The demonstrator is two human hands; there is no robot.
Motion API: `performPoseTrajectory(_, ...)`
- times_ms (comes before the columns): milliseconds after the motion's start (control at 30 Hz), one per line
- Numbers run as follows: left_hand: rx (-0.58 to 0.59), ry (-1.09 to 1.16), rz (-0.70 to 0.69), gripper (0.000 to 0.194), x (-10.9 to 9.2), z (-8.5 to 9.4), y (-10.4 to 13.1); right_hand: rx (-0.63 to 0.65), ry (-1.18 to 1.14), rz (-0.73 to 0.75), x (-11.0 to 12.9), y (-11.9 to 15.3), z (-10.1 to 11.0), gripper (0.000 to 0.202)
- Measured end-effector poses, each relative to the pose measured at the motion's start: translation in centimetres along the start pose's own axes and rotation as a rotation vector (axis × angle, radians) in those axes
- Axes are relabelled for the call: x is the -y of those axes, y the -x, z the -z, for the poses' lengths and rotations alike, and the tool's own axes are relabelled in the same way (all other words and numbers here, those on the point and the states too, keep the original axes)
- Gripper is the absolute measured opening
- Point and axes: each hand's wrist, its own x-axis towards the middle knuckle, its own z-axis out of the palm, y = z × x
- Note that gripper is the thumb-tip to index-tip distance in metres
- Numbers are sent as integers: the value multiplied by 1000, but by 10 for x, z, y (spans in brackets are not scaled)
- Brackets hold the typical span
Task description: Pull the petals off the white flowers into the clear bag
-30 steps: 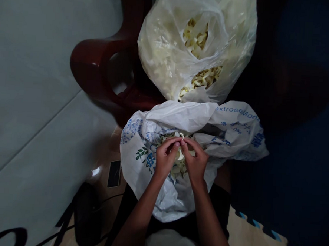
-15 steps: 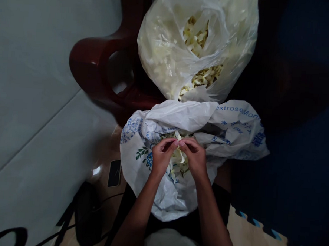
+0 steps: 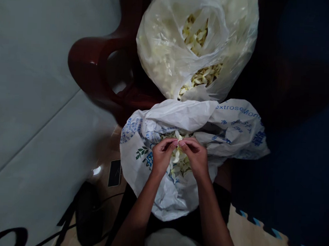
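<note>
Thumb and fingers of my left hand (image 3: pixel 163 154) pinch one side of a pale cream flower (image 3: pixel 177 155). Pinching its other side, my right hand (image 3: pixel 193 154) meets the left at the thumb tips. One petal points up between the fingertips and another hangs below them. Both hands are over the mouth of a white printed sack (image 3: pixel 176 205), opened out on my lap. More loose pale petals or flowers (image 3: pixel 177 170) lie inside the sack, partly hidden behind my hands.
Beyond the sack, a large translucent plastic bag (image 3: pixel 162 63) full of similar pale flowers rests by a dark red wooden chair (image 3: pixel 84 58). At lower left are a phone-like dark slab (image 3: pixel 114 173) and a black object (image 3: pixel 88 215) with cords. A foam mat edge (image 3: pixel 258 232) lies lower right.
The flower between my fingertips has turned slightly, its lower petal now hanging straighter. My hands stay almost in the same place.
</note>
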Motion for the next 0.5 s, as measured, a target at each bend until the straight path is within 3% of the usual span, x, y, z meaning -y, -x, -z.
performPoseTrajectory(200,27,23,29,19,-2,-6,2,13,60,30,1,2,-3,12)
performPoseTrajectory(333,-48,32,11,20,0,-7,1,-30,-40,-30,0,3,-3,16)
performPoseTrajectory(500,-315,115,-37,22,1,-1,-6,-214,-589,-132,4,2,2,11)
